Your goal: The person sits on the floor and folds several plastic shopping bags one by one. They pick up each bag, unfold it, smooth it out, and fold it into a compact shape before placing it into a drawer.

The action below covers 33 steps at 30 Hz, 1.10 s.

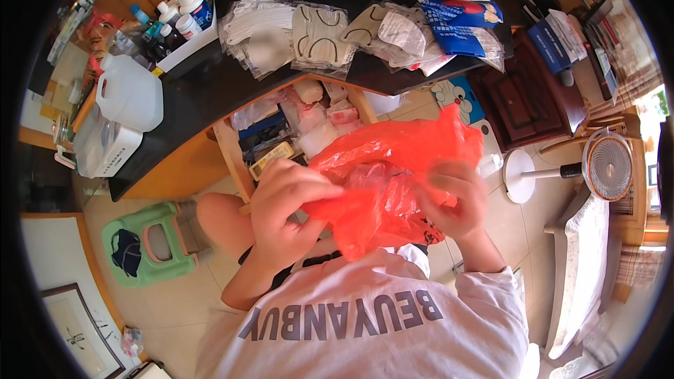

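Observation:
A thin red plastic bag point(400, 139) is spread between my hands above my lap. My left hand point(287, 210) pinches its left edge between thumb and fingers. At the right side, my right hand point(455, 197) grips the bag, with the fingers blurred. Crumpled clear plastic point(368, 175) shows in the bag's mouth; what else lies inside is hidden by the folds. Just beyond the bag is an open wooden drawer point(231, 155) filled with plastic-wrapped items, and a yellow box point(272, 160) sits at its near end, close to my left hand.
Flat packs of pale face masks point(321, 31) and a blue package point(455, 26) lie on the black desk point(189, 95). A white box of bottles point(187, 45) and a translucent jug point(134, 92) stand left. A green stool point(152, 242) and a fan point(605, 166) flank me.

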Tool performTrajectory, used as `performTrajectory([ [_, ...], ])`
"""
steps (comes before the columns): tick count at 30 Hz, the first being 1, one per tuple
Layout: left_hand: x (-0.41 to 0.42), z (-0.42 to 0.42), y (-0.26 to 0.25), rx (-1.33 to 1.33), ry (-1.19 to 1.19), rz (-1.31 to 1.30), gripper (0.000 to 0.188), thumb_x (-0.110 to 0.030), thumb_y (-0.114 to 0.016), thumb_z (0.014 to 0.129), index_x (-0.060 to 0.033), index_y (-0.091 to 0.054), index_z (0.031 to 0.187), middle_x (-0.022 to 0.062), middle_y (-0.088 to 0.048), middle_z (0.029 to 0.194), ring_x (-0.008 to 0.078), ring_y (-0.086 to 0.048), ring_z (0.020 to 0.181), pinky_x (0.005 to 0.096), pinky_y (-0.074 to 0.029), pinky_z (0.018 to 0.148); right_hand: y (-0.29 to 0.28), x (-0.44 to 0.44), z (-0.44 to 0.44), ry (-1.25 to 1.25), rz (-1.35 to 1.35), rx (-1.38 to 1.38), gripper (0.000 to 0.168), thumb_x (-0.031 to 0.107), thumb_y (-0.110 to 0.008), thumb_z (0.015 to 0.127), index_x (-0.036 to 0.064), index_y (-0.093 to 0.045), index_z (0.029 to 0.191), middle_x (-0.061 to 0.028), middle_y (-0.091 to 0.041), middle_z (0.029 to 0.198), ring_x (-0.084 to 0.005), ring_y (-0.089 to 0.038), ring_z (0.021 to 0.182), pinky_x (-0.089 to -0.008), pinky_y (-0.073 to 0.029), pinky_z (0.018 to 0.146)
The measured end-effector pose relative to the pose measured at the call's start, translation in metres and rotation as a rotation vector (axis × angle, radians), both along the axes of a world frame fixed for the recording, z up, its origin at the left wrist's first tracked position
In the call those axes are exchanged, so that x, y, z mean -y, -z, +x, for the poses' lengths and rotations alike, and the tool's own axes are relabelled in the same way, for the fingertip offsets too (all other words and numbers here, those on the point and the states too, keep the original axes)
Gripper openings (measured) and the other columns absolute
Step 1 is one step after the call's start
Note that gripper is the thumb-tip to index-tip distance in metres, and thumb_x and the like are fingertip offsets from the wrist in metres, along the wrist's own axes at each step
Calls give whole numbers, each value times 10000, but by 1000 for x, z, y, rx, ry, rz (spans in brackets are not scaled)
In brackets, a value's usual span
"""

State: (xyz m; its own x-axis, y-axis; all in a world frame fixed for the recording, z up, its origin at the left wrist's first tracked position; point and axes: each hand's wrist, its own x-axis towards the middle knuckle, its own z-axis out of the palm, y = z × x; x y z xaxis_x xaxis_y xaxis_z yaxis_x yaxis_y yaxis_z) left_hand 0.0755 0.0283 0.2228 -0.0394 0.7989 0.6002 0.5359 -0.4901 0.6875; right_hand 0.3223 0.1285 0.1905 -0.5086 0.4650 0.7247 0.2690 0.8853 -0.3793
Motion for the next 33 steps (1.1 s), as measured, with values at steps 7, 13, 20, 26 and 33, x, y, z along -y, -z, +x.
performTrajectory([
  [7,9,-12,17,703,196,106,241,-271,-708,793,-67,-589,840,102,-641,900,243,-559,835,450,-428,906,44,-50,23,308,-272,790,528,93,-759,659,22,-543,1135,-136,-622,1049,-317,-593,955,-465,-467,828],
  [13,-9,3,23,1030,-80,-337,771,-251,-692,821,-12,-273,1422,149,-406,1370,250,-409,1263,417,-367,1021,54,-19,16,22,-1069,-336,235,-16,-516,839,-22,-571,1067,-43,-633,983,-163,-602,879,-269,-466,782],
  [20,-12,41,78,341,221,-479,850,-283,-665,846,-29,-154,1476,175,-375,1410,235,-358,1323,334,-378,1018,50,49,-4,-396,-1342,-416,371,13,-578,875,-8,-498,1238,-70,-573,1163,-161,-547,1069,-312,-435,922],
  [26,-5,41,145,-38,500,-665,466,-122,-628,791,-50,-531,1241,168,-587,1151,315,-588,1044,364,-477,854,11,47,46,-312,-1192,-537,432,139,-649,769,-45,-556,1148,-104,-587,1153,-185,-568,1020,-323,-450,874],
  [33,-31,0,93,-145,-430,-191,178,-94,-622,705,-48,-611,877,118,-552,800,311,-586,759,349,-467,649,-8,45,125,139,-599,-383,422,216,-699,688,-65,-612,990,-97,-652,934,-208,-621,833,-318,-471,789],
])
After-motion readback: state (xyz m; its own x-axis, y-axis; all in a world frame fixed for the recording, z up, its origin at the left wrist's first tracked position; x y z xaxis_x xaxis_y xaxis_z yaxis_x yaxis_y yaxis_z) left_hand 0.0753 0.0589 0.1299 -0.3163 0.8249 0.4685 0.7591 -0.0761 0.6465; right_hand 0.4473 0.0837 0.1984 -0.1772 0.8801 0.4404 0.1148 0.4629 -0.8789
